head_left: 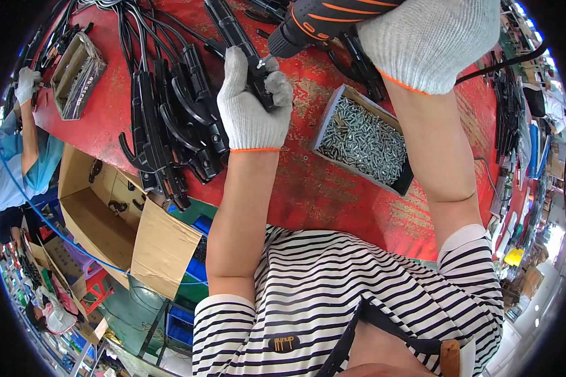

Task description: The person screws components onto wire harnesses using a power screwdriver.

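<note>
The left hand [255, 116] holds a black part [234, 28]. The right hand [431, 44] holds a drill [321, 24], cut off up top.

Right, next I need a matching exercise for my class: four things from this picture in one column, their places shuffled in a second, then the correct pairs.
Things
1. Black-and-orange power drill
2. Small silver metal screws
3. Large open brown cardboard box
4. Long black part at the drill's tip

Places
A. Heaped in a small open box on the worn red tabletop
B. In the left white-gloved hand
C. Left of the left forearm
D. In the right white-gloved hand

Pairs: 1-D, 2-A, 3-C, 4-B
</note>
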Demonstrator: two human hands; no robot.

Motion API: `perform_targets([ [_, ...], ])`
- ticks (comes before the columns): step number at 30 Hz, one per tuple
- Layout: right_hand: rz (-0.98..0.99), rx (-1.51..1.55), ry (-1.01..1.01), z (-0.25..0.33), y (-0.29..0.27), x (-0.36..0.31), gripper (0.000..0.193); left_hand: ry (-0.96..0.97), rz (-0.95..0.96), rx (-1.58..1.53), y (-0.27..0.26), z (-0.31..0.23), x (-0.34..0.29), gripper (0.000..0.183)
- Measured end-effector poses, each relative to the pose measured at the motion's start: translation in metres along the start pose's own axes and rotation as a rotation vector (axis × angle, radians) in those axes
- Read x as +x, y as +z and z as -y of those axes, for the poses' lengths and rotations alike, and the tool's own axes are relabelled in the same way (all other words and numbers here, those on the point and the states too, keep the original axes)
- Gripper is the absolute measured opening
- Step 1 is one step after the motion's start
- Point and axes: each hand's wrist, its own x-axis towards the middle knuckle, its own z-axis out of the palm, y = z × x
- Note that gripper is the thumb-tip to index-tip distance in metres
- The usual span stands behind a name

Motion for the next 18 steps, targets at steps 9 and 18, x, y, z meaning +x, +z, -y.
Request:
perform_targets([
  [9,-0.007,0.533,0.263,-0.015,0.004,0.005,0.034,-0.012,0.054,-0.014,0.001,0.0,0.001,0.049],
  [18,0.041,0.106,0.036,-0.026,-0.005,0.003,0.029,-0.032,0.063,-0.006,-0.005,0.001,0.004,0.049],
])
